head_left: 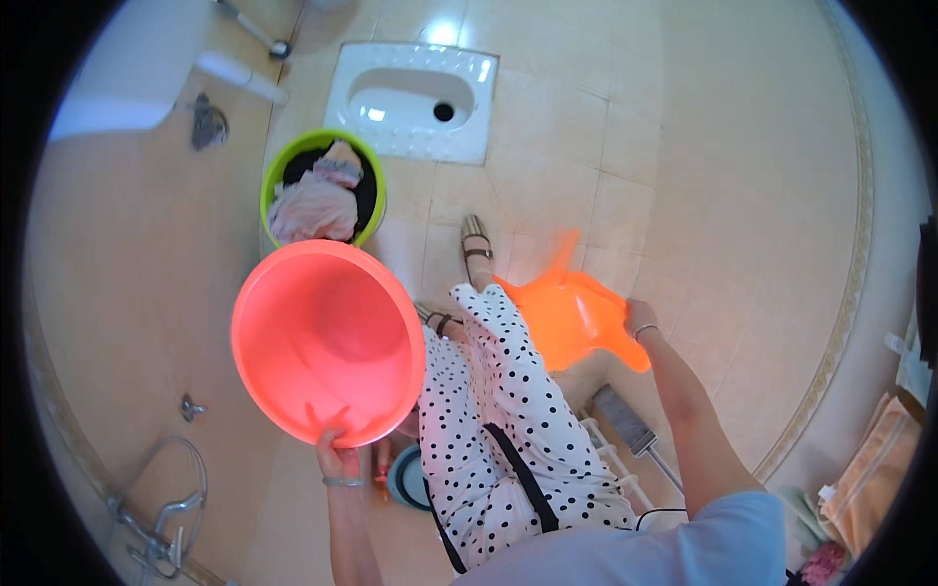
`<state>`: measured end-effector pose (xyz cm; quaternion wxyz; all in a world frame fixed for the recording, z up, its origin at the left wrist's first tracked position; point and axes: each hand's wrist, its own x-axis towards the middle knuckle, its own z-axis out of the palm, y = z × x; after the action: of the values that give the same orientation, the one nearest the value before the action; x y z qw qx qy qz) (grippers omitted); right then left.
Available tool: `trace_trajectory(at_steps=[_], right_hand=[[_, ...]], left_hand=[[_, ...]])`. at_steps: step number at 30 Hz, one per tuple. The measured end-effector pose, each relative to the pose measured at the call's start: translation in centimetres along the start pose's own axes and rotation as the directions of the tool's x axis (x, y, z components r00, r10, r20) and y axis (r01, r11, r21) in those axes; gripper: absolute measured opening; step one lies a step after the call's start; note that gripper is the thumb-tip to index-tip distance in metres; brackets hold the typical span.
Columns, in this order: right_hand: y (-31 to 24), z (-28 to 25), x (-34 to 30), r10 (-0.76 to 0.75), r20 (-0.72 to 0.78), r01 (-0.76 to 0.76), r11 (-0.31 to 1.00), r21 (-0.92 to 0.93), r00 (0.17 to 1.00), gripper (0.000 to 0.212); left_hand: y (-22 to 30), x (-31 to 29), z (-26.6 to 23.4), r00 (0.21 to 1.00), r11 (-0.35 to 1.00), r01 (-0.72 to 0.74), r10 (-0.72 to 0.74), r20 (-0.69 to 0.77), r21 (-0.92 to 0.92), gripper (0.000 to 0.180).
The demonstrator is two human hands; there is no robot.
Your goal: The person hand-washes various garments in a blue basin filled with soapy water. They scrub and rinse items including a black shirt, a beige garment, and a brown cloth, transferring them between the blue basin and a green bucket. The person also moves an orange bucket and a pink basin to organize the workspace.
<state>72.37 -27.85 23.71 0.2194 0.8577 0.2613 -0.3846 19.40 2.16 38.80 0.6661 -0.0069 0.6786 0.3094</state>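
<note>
A coral-pink plastic basin (pixel 362 303) is tilted with its hollow side facing up toward me. My left hand (pixel 338 447) grips its near rim, the fingers showing faintly through the wall. On the other side of my legs, my right hand (pixel 640 317) is closed on the edge of a bright orange plastic stool (pixel 572 317) with splayed legs. Part of the stool is hidden behind my trousers. Just beyond the basin stands a lime-green bucket (pixel 271 195) holding pale pink and dark clothes (pixel 318 205); the basin's far rim overlaps it in view.
A white squat toilet (pixel 415 137) is set in the tiled floor ahead. Beside my left leg sits a blue-grey basin (pixel 404 479). A flat mop (pixel 625 420) lies by my right leg. A shower tap with hose (pixel 176 513) is on the left wall; orange towels (pixel 870 479) hang at right.
</note>
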Motion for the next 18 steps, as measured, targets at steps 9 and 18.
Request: trace_trajectory(at_steps=[9, 18], right_hand=[[16.3, -6.9, -2.8, 0.256, -0.203, -0.199, 0.943, 0.266, 0.945, 0.022], [17.8, -12.9, 7.0, 0.201, -0.148, -0.106, 0.867, 0.486, 0.968, 0.023]], left_hand=[[-0.3, 0.2, 6.2, 0.972, 0.987, -0.025, -0.013, 0.236, 0.156, 0.079], [-3.2, -2.2, 20.9, 0.984, 0.984, -0.014, -0.017, 0.175, 0.177, 0.062]])
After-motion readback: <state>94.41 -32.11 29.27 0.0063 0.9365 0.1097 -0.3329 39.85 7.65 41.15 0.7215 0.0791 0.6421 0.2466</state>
